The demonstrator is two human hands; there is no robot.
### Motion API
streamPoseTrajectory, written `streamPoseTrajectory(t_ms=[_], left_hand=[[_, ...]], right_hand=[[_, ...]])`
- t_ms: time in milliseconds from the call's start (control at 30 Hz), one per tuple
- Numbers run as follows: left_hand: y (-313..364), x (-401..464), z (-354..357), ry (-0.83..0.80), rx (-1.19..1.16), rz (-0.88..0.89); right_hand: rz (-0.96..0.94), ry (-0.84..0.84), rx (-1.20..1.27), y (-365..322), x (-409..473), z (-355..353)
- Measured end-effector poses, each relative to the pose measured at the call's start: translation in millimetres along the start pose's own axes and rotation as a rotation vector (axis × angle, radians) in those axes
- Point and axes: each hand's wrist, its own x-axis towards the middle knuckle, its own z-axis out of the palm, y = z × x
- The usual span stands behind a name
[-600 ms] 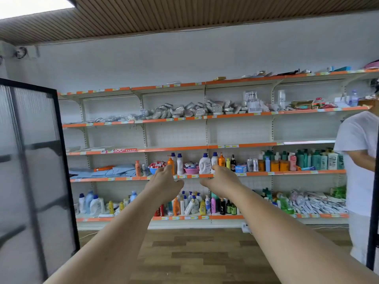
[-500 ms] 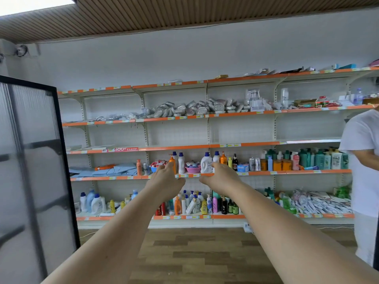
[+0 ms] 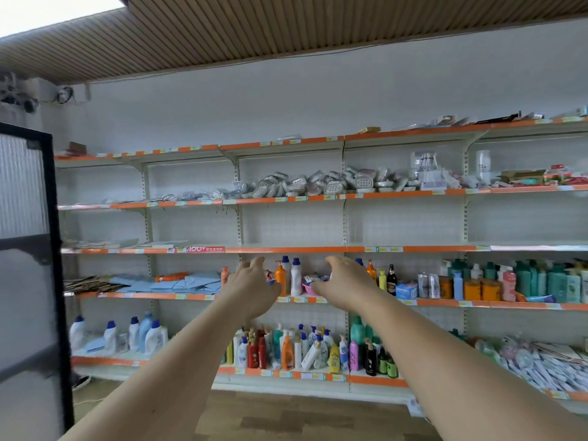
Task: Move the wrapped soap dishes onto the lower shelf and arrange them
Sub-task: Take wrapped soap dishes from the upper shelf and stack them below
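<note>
A wall of orange-edged shelving (image 3: 286, 249) is filling the view. The wrapped soap dishes (image 3: 321, 184) are lying heaped on the second shelf from the top, well above both hands. The left hand (image 3: 251, 288) and right hand (image 3: 345, 283) are reaching forward, fingers loosely spread, gripping nothing. Bottles (image 3: 288, 275) and a pink basin (image 3: 308, 288) are standing just behind them.
</note>
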Motion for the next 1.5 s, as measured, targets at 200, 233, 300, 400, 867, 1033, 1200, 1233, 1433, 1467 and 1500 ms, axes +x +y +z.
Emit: streamPoseTrajectory(t_ms=[200, 233, 300, 400, 867, 1033, 1200, 1233, 1433, 1467, 1500], left_hand=[[14.2, 101.6, 27.0, 0.022, -0.044, -0.037], [14.9, 117.0, 29.9, 0.026, -0.059, -0.037], [13.9, 148.0, 33.8, 0.040, -0.074, -0.040], [8.7, 191.3, 36.7, 0.069, -0.089, -0.047], [-83.3, 422.3, 52.0, 0.073, -0.042, 0.010], [-113.4, 507.2, 50.8, 0.083, -0.015, 0.015], [-140.5, 585.5, 62.1, 0.116, -0.038, 0.031], [-146.7, 601.2, 65.5, 0.124, -0.035, 0.030], [-181.5, 712.0, 85.8, 0.160, 0.005, 0.011], [-185.4, 733.1, 87.7, 0.166, 0.006, 0.004], [-188.8, 753.1, 88.9, 0.168, 0.007, -0.003]], right_hand=[[-0.097, -0.005, 0.003, 28.5, 109.0, 12.4], [-0.109, 0.002, 0.002, 31.5, 126.6, 15.6], [-0.123, 0.008, -0.003, 36.5, 160.2, 23.4], [-0.119, 0.011, -0.007, 42.6, 203.4, 34.3], [-0.053, 0.029, 0.016, 23.2, 432.8, 123.3], [-0.057, 0.026, -0.003, 12.4, 515.0, 154.9], [-0.069, 0.011, -0.014, 11.5, 595.8, 188.8], [-0.073, 0.012, -0.013, 11.7, 612.5, 195.7], [-0.143, 0.019, -0.009, 15.0, 720.5, 233.8], [-0.154, 0.013, -0.003, 15.0, 740.8, 238.5], [-0.163, 0.006, 0.000, 14.4, 760.8, 242.2]])
